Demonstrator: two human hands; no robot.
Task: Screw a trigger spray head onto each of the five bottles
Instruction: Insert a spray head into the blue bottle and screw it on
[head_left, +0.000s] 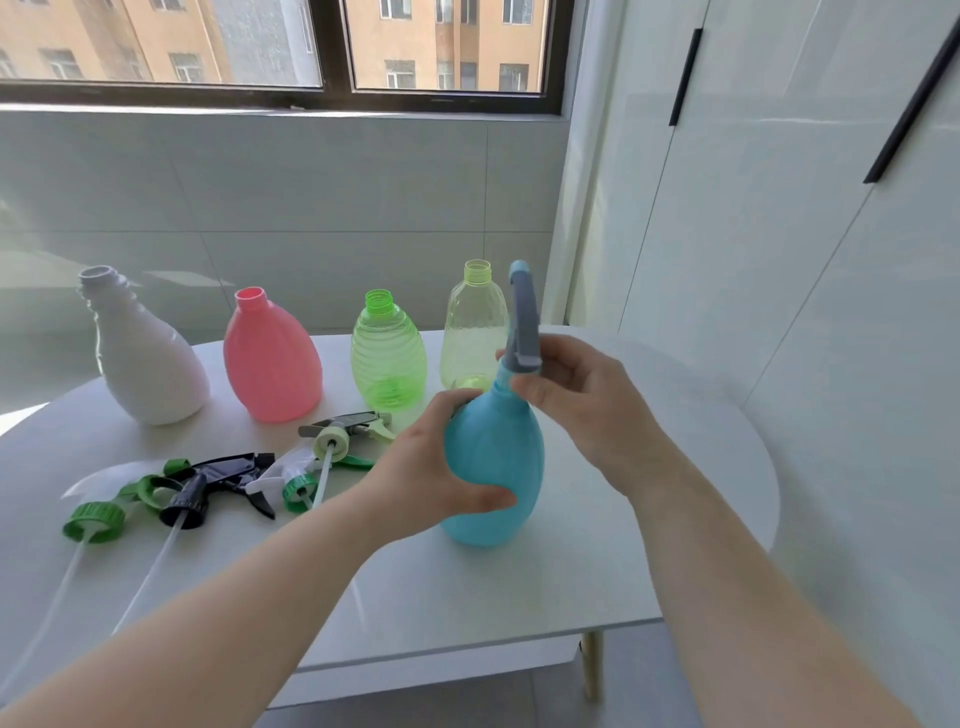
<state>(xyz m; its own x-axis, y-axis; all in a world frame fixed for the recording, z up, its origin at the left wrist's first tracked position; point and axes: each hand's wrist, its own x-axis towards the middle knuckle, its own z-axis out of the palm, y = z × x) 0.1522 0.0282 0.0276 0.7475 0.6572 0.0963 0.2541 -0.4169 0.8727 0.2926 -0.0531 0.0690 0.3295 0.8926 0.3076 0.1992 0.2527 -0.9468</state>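
Blue bottle (493, 467) sits centre-right on the table (467, 597), left hand (431, 478) wrapped round its belly, right hand (576, 395) pinching the grey spray head (524, 322) at the neck. Looks empty, light, squashy plastic, so grip the collar, not the trigger.

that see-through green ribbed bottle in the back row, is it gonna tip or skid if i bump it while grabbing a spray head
Probably yes. The green ribbed bottle looks empty, with light passing through it, so it is likely very light and easy to knock over. Its smooth plastic on the glossy table may skid. The thin ribbed wall would likely flex rather than crack.
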